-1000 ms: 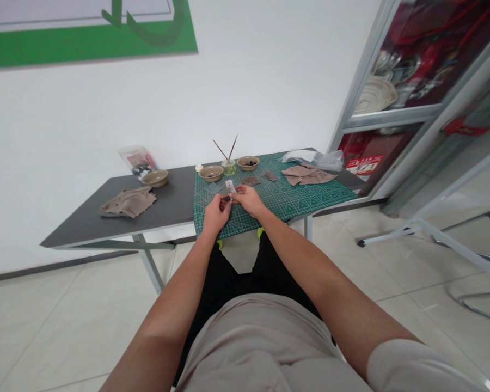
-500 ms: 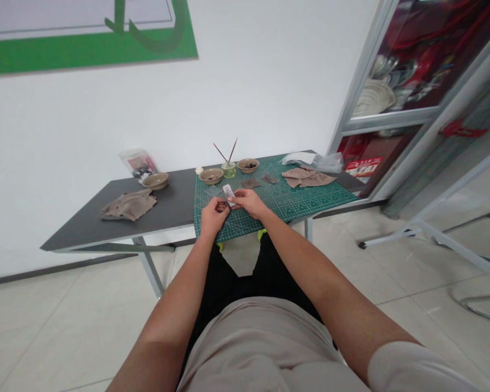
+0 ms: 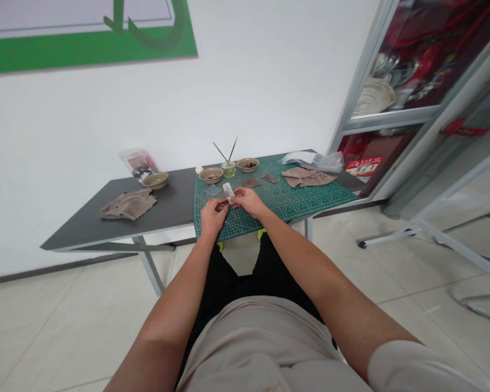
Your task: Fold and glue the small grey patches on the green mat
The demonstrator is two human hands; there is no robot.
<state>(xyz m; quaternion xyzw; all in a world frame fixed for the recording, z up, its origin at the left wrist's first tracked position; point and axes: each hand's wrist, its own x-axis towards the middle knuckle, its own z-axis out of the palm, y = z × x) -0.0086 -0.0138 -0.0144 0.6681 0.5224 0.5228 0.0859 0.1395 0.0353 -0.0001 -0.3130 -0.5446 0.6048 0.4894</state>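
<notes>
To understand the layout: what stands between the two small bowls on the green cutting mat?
A small glass jar with thin sticks stands there, in the head view.

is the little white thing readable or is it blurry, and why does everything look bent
In the head view, the small white item between the left hand and right hand is too small and soft to read; the wide lens there bends the metal cabinet frame and swells the right forearm; the same view shows glare on the cabinet glass.
</notes>
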